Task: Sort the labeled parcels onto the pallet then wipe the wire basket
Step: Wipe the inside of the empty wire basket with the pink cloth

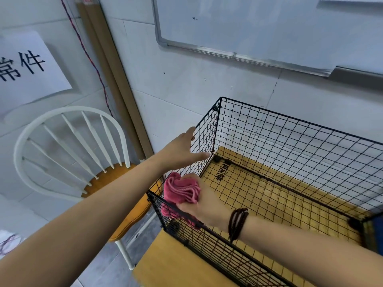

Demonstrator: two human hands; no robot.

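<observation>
A black wire basket point(294, 139) stands open-topped on a yellow wooden table point(178, 264), and nothing lies inside it. My left hand point(182, 150) reaches to the basket's left side panel, fingers straight against the outside of the mesh and thumb along the wire. My right hand point(203, 206), with a dark bead bracelet on the wrist, grips a bunched pink cloth point(181, 191) at the basket's near left corner, pressed against the top rim. No parcels or pallet are in view.
A white spindle-back chair point(62, 154) with an orange wooden seat stands left of the table. Behind the basket is a white wall with a whiteboard point(259, 25). A paper sign point(27, 67) hangs at the left. Brown tubes point(112, 79) lean in the corner.
</observation>
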